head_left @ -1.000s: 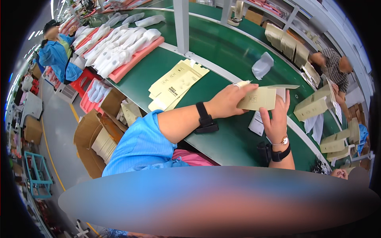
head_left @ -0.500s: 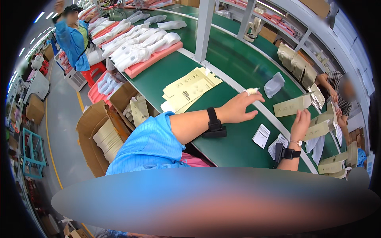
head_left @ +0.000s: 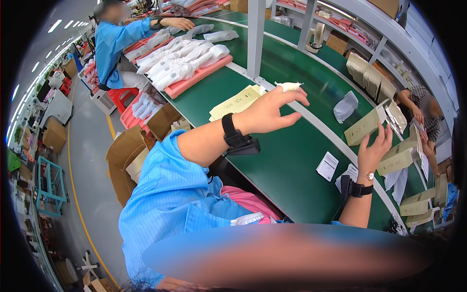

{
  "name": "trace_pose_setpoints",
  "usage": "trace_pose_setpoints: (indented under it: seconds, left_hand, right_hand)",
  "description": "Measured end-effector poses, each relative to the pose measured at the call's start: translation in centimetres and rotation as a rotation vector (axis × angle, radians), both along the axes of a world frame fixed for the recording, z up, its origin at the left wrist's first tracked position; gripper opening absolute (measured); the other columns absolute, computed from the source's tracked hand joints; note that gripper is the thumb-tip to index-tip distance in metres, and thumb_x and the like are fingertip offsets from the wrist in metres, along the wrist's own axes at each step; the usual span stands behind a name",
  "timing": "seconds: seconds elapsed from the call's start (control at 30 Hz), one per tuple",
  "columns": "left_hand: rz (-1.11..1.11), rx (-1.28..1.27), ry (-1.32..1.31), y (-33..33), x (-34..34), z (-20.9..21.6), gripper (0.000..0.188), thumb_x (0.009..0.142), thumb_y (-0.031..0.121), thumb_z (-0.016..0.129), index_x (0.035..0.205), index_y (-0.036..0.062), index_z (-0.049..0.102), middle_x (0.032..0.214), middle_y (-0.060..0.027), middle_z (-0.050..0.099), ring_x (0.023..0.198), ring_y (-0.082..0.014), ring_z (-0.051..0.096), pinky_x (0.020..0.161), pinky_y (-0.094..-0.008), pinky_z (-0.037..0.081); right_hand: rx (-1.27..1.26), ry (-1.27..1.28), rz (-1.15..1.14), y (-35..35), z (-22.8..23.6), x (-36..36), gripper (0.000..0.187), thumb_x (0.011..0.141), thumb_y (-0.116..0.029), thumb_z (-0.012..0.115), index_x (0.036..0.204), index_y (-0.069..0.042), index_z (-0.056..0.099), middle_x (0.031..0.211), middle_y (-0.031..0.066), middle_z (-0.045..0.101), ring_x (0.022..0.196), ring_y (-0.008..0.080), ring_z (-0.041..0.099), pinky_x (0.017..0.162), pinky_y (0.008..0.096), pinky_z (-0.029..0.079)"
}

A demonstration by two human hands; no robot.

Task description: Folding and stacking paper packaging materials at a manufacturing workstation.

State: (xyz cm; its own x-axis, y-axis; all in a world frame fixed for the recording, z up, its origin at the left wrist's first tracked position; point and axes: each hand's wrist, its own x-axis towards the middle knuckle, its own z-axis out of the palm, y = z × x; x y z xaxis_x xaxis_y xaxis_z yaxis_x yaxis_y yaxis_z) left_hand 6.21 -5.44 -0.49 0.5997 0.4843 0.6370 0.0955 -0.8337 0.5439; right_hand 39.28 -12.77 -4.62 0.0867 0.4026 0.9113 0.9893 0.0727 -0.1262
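My left hand (head_left: 273, 110) hovers over the green table with its fingers apart and nothing in them. A white wrap (head_left: 290, 86) covers one of its fingertips. Under and behind it lie flat pale yellow cartons (head_left: 236, 103), partly hidden by my hand and forearm. My right hand (head_left: 373, 152) has its fingers spread, close to a pale yellow box (head_left: 364, 127) on the far side of the white rail; whether they touch is unclear. Between my hands lies a white printed card (head_left: 327, 166), with more white papers (head_left: 348, 176) beside my right wrist.
White-wrapped items lie on a pink foam tray (head_left: 199, 78) at the left. A clear plastic bag (head_left: 346, 107) rests beyond the rail (head_left: 316, 127). A metal post (head_left: 255, 44) rises from the table. Cardboard boxes (head_left: 121, 158) stand by my left side. Co-workers sit left and right.
My left hand has moved left and farther away, over the flat cartons. The fingers of my right hand have spread. The co-worker at left has lowered an arm toward the wrapped items.
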Motion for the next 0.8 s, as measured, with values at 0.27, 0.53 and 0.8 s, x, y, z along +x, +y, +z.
trace_pose_setpoints:
  seconds: [0.27,0.53,0.8]
  left_hand:
    - [0.18,-0.167,0.357,2.6,0.2,-5.6,0.051,0.08,0.031,0.068,0.123,0.0129,0.049,0.118,-0.0161,0.055,0.114,-0.0343,0.049,0.095,-0.0444,0.041]
    - [0.76,-0.043,0.944,7.2,-1.8,-8.0,0.097,0.063,0.059,0.074,0.139,0.0168,0.032,0.127,-0.0223,0.05,0.123,-0.0406,0.043,0.096,-0.0576,0.036]
    - [0.785,-0.339,0.953,10.0,-3.7,-9.1,0.114,0.055,0.064,0.076,0.146,0.0223,0.022,0.137,-0.0254,0.04,0.125,-0.0401,0.041,0.096,-0.0538,0.039]
  right_hand:
    - [-0.191,-0.125,0.337,-1.1,0.2,-6.1,0.035,0.075,0.0,0.063,0.109,-0.009,0.06,0.129,0.0119,0.048,0.118,0.0337,0.044,0.099,0.0426,0.037]
    - [-0.445,-0.188,0.574,-1.2,-1.0,-8.1,0.03,0.073,0.002,0.062,0.101,-0.009,0.061,0.121,0.0091,0.054,0.114,0.0341,0.047,0.095,0.0435,0.039]
    - [-0.496,-0.215,0.638,-0.7,-1.6,-7.8,0.027,0.073,0.002,0.063,0.098,-0.008,0.06,0.116,0.0078,0.056,0.111,0.0316,0.05,0.093,0.0428,0.041]
